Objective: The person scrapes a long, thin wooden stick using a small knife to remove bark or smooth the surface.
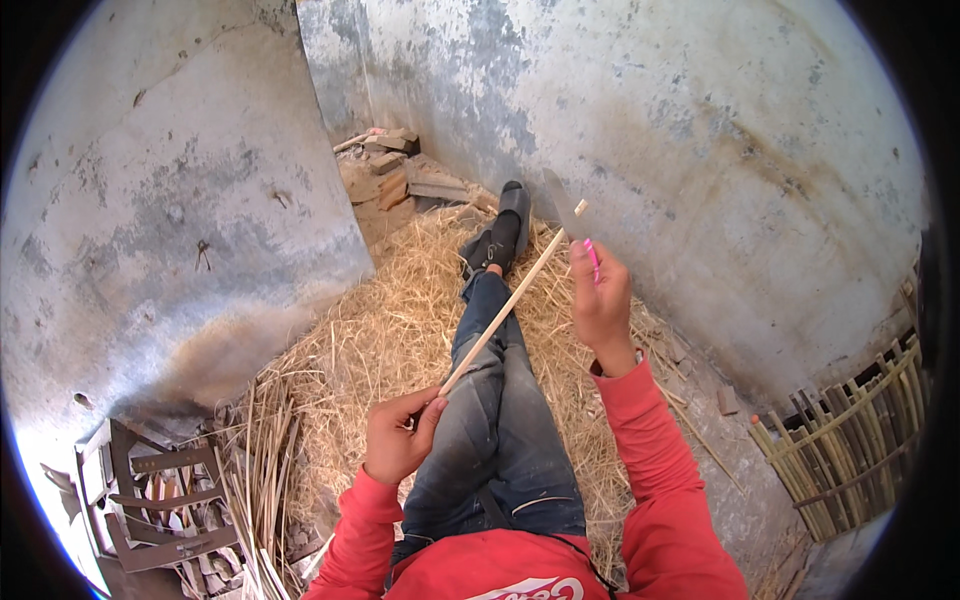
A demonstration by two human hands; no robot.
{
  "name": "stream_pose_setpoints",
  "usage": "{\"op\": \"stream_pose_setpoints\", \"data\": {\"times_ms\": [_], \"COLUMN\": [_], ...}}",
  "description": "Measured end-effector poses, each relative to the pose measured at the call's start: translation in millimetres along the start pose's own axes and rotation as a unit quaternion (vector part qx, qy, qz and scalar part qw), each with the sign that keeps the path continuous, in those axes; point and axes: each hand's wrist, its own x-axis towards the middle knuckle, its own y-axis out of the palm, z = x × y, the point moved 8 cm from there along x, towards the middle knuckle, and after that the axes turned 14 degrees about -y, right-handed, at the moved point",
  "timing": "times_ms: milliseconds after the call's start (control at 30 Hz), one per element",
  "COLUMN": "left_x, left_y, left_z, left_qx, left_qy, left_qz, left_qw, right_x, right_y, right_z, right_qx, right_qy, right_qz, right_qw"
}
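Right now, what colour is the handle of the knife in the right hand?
Pink. The knife handle shows between the fingers of the right hand, best in the head view.

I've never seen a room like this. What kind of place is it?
Probably a rough village work shed for bamboo craft. Straw covers the floor by stained plaster walls, a half-woven basket stands nearby, and the left hand holds a bamboo strip.

Corner of a bare room. Two plastered walls (pixel 700 150), grey-white, stained and mottled with dark patches, meet at the far corner. Floor covered in loose dry straw (pixel 400 330). Stack of bricks (pixel 390 175) and rubble sits in the corner. Bundle of thin cut canes (pixel 255 480) lies at lower left, beside flat metal pieces (pixel 150 500). Half-woven cane basket (pixel 850 440) stands at right. Strong daylight, washing out the left wall.
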Motion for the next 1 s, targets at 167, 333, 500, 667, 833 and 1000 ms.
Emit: {"op": "stream_pose_setpoints", "data": {"times_ms": [167, 333, 500, 667, 833, 1000], "left_x": [-5, -7, -10, -5, -4, 1], "left_y": [-11, -16, -11, -16, -2, -7], "left_z": [-7, -16, -22, -8, -8, 7], "left_qx": [0.073, 0.091, 0.107, 0.097, 0.036, -0.010], "left_qy": [0.062, 0.112, 0.145, 0.120, 0.087, 0.004], "left_qz": [-0.044, -0.103, -0.060, -0.058, -0.016, 0.011], "left_qw": [0.994, 0.984, 0.982, 0.986, 0.995, 1.000], "right_x": [-8, -53, -7, -36, -14, -33], "right_y": [9, 48, 11, 48, 30, 55], "right_z": [13, 49, 20, 42, 21, 38], "right_qx": [-0.125, -0.123, -0.164, -0.114, -0.138, -0.142], "right_qy": [-0.069, -0.171, -0.123, -0.180, -0.100, -0.196], "right_qz": [0.046, 0.170, 0.017, 0.136, 0.076, 0.170], "right_qw": [0.989, 0.963, 0.979, 0.968, 0.982, 0.955]}}
